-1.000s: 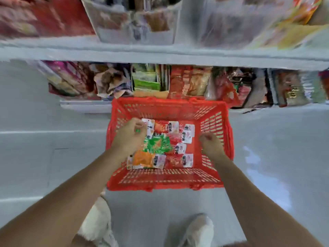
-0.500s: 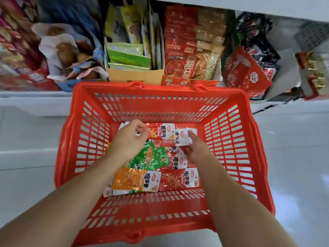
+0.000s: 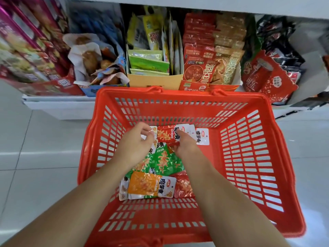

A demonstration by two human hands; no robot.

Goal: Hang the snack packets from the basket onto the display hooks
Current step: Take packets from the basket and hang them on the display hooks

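A red plastic basket stands on the floor below me with several snack packets in its bottom. My left hand is inside it, thumb and fingers pinching the white end of a packet at the far left of the pile. My right hand lies beside it, its fingers on a red packet. A green packet lies between my forearms and an orange packet nearer to me. More white-ended packets lie to the right. No display hooks are in view.
A low white shelf runs behind the basket, filled with boxed and bagged snacks: a cardboard box of green and yellow packs, red packs, red bags at right. Pale floor tiles surround the basket.
The view has dropped closer to the basket. My right hand moved from the basket's right side to the packets in the middle. My left hand stays at the far-left packets.
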